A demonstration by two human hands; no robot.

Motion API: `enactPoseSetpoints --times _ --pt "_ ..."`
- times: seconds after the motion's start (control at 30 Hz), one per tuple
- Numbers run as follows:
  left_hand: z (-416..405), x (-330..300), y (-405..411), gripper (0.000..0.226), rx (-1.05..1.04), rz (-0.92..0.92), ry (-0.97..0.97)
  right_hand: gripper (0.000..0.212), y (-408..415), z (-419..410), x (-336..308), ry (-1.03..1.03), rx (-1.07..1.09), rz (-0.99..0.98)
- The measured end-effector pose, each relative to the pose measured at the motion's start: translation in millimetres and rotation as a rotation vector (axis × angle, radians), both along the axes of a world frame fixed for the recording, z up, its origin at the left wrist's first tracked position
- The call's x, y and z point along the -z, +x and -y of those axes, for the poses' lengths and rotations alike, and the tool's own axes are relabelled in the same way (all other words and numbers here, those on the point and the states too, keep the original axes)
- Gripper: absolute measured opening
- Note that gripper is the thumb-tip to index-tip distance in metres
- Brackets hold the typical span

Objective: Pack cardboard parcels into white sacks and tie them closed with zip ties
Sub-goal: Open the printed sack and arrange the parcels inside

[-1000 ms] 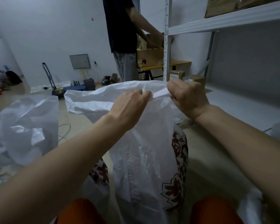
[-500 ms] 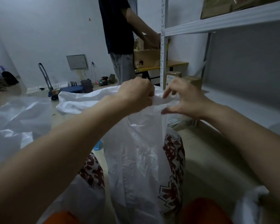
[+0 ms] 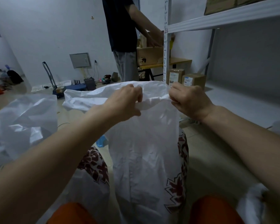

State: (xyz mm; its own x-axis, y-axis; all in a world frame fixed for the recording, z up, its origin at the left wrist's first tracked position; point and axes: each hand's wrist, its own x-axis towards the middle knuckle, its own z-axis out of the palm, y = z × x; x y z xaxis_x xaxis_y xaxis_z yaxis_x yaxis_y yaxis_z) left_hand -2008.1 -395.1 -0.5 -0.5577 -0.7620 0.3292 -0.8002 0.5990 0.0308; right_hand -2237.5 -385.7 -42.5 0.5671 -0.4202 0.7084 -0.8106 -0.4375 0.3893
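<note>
Your right hand (image 3: 190,101) now closes on the crumpled white woven sack (image 3: 145,151), fingers curled around its rim; your left hand (image 3: 125,102) pinches it alongside.

A small storeroom or packing room, plain and dimly lit. Bare white walls meet a pale tiled floor. On the right stands a white metal shelving rack (image 3: 166,46) with wide shelves; two labelled cardboard boxes (image 3: 193,80) sit on its low shelf. At the back, a person (image 3: 121,29) stands at a wooden table (image 3: 176,61) handling an open carton (image 3: 148,55). A folding hand trolley (image 3: 55,84) rests by the far wall, and white sacks (image 3: 23,123) lie about the floor.
</note>
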Motion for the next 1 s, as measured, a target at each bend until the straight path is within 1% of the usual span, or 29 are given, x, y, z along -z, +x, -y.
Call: enactPoseSetpoints --times 0.03,0.13,0.2,0.23,0.27,0.3,0.33,0.4,0.43,0.47,0.53,0.57,0.6,0.63,0.67,0.73,0.77,0.8,0.83,0.87,0.93,0.97,1.0 --pt "-0.9 2.7 -0.1 0.022 -0.003 0.007 -0.034 0.014 -0.8 0.8 0.6 -0.018 -0.011 -0.025" --pt "-6.2 14.0 0.8 0.02 0.055 -0.008 -0.145 0.018 -6.7 3.1 3.9 -0.079 0.002 -0.09" --pt "-11.6 27.0 1.9 0.011 0.091 0.059 -0.271 0.02 -7.6 2.8 6.4 -0.113 0.013 -0.096" --pt "-14.6 33.6 2.2 0.006 0.078 0.097 -0.31 0.021 -6.4 1.6 7.7 -0.128 0.012 -0.104" --pt "-17.1 38.8 1.6 0.006 0.05 0.122 -0.304 0.021 -4.7 0.2 9.5 -0.14 0.001 -0.11" --pt "-19.6 38.8 0.6 0.004 0.009 0.127 -0.239 0.021 -2.8 -1.6 10.9 -0.15 -0.016 -0.11" --pt "-21.4 31.5 -1.5 0.003 -0.009 0.093 -0.143 0.02 -1.9 -3.4 11.8 -0.164 -0.03 -0.105" --pt "-25.2 7.5 -10.1 0.016 0.016 -0.084 0.047 0.02 -1.5 -6.9 12.1 -0.182 -0.044 -0.098" --pt "-24.4 -3.5 -16.0 0.019 0.05 -0.178 0.101 0.021 -2.0 -8.8 11.3 -0.192 -0.048 -0.095" --pt "-23.2 -12.8 -22.5 0.022 0.071 -0.224 0.151 0.021 -3.0 -9.7 10.6 -0.206 -0.05 -0.096" --pt "-17.9 -18.4 -36.3 0.028 0.087 -0.199 0.282 0.021 -3.7 -13.3 9.7 -0.201 -0.024 -0.092" --pt "-16.0 -15.4 -41.9 0.026 0.09 -0.141 0.343 0.019 -4.0 -15.8 9.8 -0.182 -0.008 -0.085" --pt "-14.5 -10.5 -46.2 0.022 0.087 -0.086 0.343 0.018 -5.3 -17.9 10.3 -0.145 0.008 -0.074" --pt "-13.6 -5.3 -48.7 0.018 0.073 -0.055 0.285 0.016 -7.0 -19.9 10.8 -0.053 0.03 -0.043" --pt "-12.3 -0.4 -49.4 0.016 0.048 -0.047 0.188 0.018 -8.3 -22.4 10.1 0.088 0.054 0.021" --pt "-12.6 9.2 -47.1 0.018 0.01 -0.04 -0.011 0.031 -12.5 -26.5 7.1 0.365 0.056 0.234" --pt "-14.0 12.6 -45.1 0.019 0.013 -0.029 -0.069 0.039 -13.2 -27.4 4.8 0.424 0.037 0.318" --pt "-15.4 14.5 -43.2 0.019 0.028 -0.013 -0.097 0.046 -13.2 -26.7 1.3 0.442 0.037 0.346" --pt "-17.0 15.7 -42.0 0.02 0.044 0.002 -0.108 0.049 -11.8 -25.9 -2.5 0.458 0.064 0.314" --pt "-19.5 15.9 -40.6 0.021 0.058 0.014 -0.113 0.045 -8.4 -24.8 -4.7 0.482 0.109 0.254" --pt "-24.1 15.6 -37.6 0.02 0.061 0.033 -0.119 0.024 0.2 -22.1 -5.8 0.523 0.177 0.161" --pt "-25.1 15.5 -36.1 0.02 0.055 0.043 -0.113 0.019 4.6 -21.0 -4.8 0.496 0.174 0.13" --pt "-26.3 15.0 -34.4 0.021 0.045 0.056 -0.099 0.019 8.3 -19.4 -2.4 0.42 0.146 0.085"
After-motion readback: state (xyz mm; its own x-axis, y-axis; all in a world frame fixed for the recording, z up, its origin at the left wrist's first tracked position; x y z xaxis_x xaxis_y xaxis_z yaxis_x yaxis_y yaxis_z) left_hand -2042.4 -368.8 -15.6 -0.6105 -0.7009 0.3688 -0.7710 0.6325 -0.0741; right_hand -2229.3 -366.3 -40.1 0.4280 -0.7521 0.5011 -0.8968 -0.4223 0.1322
